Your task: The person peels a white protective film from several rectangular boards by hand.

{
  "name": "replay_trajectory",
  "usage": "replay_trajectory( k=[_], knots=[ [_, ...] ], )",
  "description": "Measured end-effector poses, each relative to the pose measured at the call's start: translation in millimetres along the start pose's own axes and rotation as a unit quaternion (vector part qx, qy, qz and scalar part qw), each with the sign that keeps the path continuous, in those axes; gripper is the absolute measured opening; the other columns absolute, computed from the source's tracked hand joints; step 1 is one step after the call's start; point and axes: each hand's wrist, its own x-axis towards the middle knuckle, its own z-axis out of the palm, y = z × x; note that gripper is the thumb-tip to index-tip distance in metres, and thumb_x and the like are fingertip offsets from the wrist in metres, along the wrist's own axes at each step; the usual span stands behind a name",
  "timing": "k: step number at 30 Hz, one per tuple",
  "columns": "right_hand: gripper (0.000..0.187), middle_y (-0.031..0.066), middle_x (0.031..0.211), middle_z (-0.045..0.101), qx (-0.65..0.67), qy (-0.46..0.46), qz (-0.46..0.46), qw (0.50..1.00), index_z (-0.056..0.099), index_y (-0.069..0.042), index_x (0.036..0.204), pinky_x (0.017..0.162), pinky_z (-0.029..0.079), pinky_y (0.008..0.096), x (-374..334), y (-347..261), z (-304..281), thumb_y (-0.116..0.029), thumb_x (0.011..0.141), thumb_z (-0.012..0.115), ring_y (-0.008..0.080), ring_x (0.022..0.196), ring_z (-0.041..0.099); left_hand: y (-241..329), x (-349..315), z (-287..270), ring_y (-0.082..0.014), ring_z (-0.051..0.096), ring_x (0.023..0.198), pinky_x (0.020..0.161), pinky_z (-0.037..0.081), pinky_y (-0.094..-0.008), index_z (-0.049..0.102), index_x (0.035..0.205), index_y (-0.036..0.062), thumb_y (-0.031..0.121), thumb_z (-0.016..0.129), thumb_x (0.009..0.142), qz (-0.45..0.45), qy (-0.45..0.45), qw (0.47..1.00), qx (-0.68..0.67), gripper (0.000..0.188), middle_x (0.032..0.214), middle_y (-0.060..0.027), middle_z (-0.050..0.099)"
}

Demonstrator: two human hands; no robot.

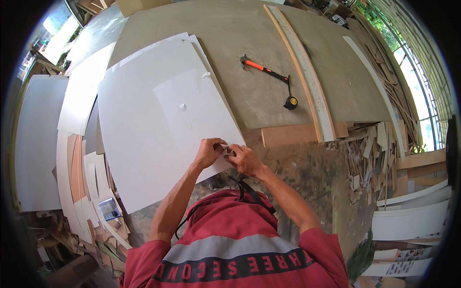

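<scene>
A large white panel (158, 115) lies on the table in front of me, with at least one more sheet showing along its far and right edges. Over the panel's near right corner, my left hand (210, 152) and my right hand (245, 160) meet, fingers curled and pinched close together. Something small and whitish shows between the fingertips, too small to name. Small white scraps (181, 106) lie on the panel's glossy surface. To the right of the panel rest a hammer (264, 68) with an orange and black handle and a black and yellow tape measure (290, 102).
A long narrow board (302, 72) crosses the brownish tabletop (225, 29), its near end over a wooden strip (288, 136). Offcuts (367, 153) pile up at the right. White sheets (41, 139) and strips, plus a small clear-topped box (109, 209), are at the left.
</scene>
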Motion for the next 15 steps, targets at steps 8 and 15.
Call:
replay_trajectory(
  k=[8,15],
  knots=[
    [0.01,0.0127,0.097,0.062,-0.052,-0.018,-0.009,0.998,0.065,-0.002,0.094,0.08,0.051,0.0406,4,13,19,-0.009,0.088,0.062,0.0292,0.093,0.064,-6,-12,-16,-0.0172,0.067,0.097,0.081,0.054,-0.0311,0.07,0.122,0.0008,0.006,0.069,0.089,0.049,0.086,0.994,-0.047,0.034,0.11,-0.0098,0.072],
    [0.007,0.014,0.098,0.061,0.123,0.06,0.127,0.982,0.06,-0.003,0.098,0.082,0.051,0.045,8,19,13,-0.01,0.097,0.061,0.0351,0.093,0.064,6,-28,-4,-0.0311,0.06,0.103,0.09,0.052,-0.041,0.074,0.109,0.0039,0.01,0.079,0.081,0.195,0.02,0.952,0.236,0.03,0.1,-0.0115,0.066]
  ],
)
